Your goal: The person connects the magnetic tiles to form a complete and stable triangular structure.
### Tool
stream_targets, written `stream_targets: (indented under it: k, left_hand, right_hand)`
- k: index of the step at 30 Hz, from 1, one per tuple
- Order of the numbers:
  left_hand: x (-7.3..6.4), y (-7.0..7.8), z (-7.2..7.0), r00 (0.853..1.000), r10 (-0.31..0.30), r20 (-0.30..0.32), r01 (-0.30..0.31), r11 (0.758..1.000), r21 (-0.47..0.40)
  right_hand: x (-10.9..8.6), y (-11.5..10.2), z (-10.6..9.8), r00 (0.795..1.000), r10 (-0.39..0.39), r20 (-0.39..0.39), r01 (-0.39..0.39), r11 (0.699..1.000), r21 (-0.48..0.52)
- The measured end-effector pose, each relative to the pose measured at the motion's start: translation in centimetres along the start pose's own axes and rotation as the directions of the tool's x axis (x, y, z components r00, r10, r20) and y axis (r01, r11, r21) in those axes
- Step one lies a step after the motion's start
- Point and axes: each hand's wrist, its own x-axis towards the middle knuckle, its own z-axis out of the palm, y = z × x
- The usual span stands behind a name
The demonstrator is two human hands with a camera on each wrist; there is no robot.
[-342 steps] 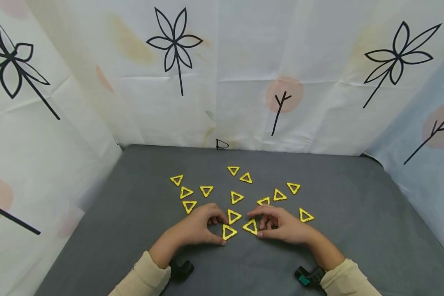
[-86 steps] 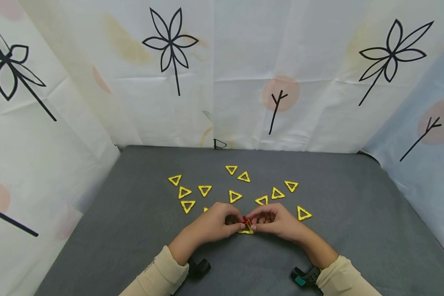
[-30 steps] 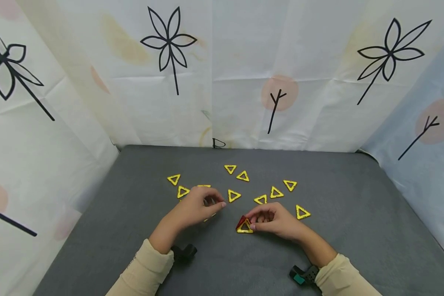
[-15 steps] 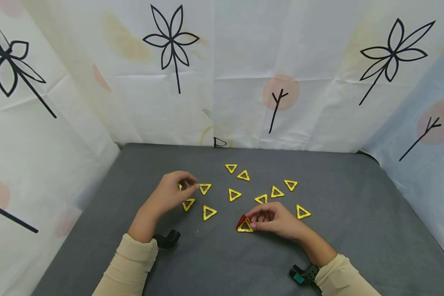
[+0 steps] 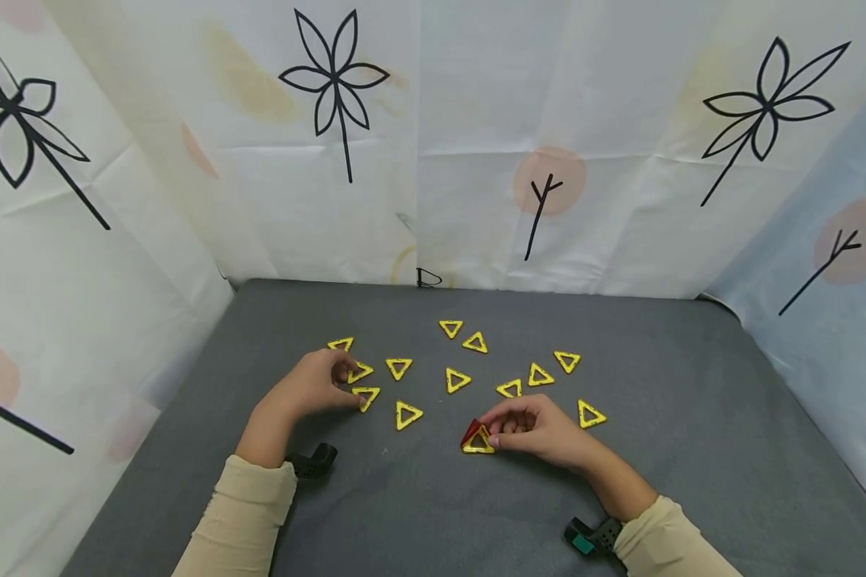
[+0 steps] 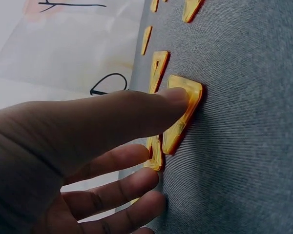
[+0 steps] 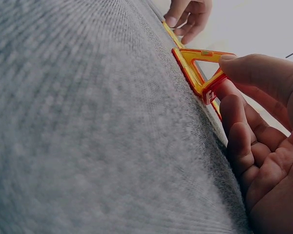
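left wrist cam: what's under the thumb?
A yellow triangle. Its top edge and lower end show around the thumb of the left hand. The stretch directly beneath the thumb is covered, so that part can't be seen.

On my head-camera feed, pale fabric walls hem in a dark gray surface [image 5: 664, 361] on three sides. Black-line flowers mark the back wall [image 5: 462, 88], its cloth creased horizontally, beside a peach disc [image 5: 537, 164] crossed by a twig drawing. I see another flower on the left wall [image 5: 137, 304], and a bluish cast on the right wall [image 5: 830, 320]. Soft light falls across the cloth; a small black outline [image 5: 429, 278] sits at the back wall's foot.
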Motion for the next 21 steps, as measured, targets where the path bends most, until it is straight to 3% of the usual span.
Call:
stream_targets:
  k: [7, 21]
  left_hand:
    - [0.09, -0.16, 0.18, 1.0, -0.02, 0.01, 0.02, 1.0, 0.019]
    - [-0.06, 0.0, 0.27, 1.0, 0.005, -0.028, -0.005, 1.0, 0.003]
  right_hand:
    - [0.03, 0.03, 0.04, 1.0, 0.012, -0.003, -0.012, 1.0, 0.002]
    - [-0.02, 0.06, 0.12, 1.0, 0.019, -0.006, -0.019, 1.0, 0.0]
